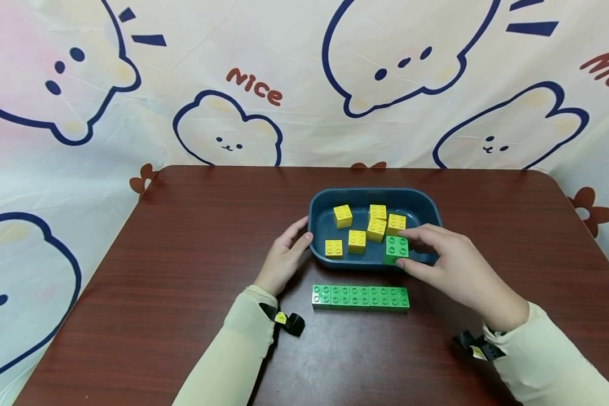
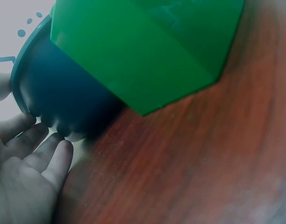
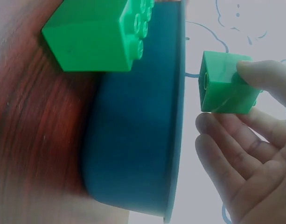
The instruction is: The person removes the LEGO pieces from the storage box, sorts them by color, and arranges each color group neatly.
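Observation:
My right hand (image 1: 451, 265) pinches a green toy brick (image 1: 397, 248) between thumb and fingers, above the front right of a blue tray (image 1: 355, 263). In the right wrist view, this green brick (image 3: 229, 84) appears raised above the tray's rim. My left hand (image 1: 283, 256) holds the tray's left end, with thumb at the rim and fingers against the outer wall. Several yellow bricks, one a yellow brick (image 1: 357, 241), lie inside the tray. In front of it stands a row of green bricks (image 1: 360, 298), set end to end on the table.
The dark wooden table (image 1: 182, 270) extends around the tray on every side. Behind it hangs a pale printed cloth (image 1: 304, 56). Each wrist wears a black strap with a small camera; the left camera (image 1: 294, 325) is close to the green row's left end.

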Available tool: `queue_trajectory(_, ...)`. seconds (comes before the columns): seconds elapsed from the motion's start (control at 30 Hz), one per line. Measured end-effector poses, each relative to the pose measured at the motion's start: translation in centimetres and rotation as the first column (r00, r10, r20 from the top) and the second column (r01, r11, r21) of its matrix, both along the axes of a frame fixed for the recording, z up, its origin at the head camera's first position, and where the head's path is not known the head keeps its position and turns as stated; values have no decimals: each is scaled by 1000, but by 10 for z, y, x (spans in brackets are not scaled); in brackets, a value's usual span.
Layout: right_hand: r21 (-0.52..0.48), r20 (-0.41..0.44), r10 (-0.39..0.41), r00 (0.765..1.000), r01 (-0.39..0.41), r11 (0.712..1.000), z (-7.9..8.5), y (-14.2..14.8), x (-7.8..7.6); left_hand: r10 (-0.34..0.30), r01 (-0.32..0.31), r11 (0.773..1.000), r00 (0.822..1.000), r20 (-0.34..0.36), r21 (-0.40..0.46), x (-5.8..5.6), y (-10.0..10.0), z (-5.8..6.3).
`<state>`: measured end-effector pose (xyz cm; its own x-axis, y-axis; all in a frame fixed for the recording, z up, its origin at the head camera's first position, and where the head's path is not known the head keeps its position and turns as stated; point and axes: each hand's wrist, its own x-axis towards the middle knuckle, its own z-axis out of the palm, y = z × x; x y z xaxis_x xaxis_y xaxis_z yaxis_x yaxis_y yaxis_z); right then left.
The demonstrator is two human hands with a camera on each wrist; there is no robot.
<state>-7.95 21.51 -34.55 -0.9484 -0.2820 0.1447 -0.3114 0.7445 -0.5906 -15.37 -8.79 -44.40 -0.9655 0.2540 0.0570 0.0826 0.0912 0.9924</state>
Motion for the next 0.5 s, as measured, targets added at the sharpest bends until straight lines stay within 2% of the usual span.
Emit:
queue_trajectory(0.23, -38, -83, 3, 997, -6, 999, -3, 5, 15, -4, 4, 1000, 1000, 4, -8, 0, 0, 1)
queue_trajectory(0.5, -22, -92, -38, 995, 36, 999, -11, 15, 30, -3, 3, 1000, 1000, 6, 0, 1, 0, 1)
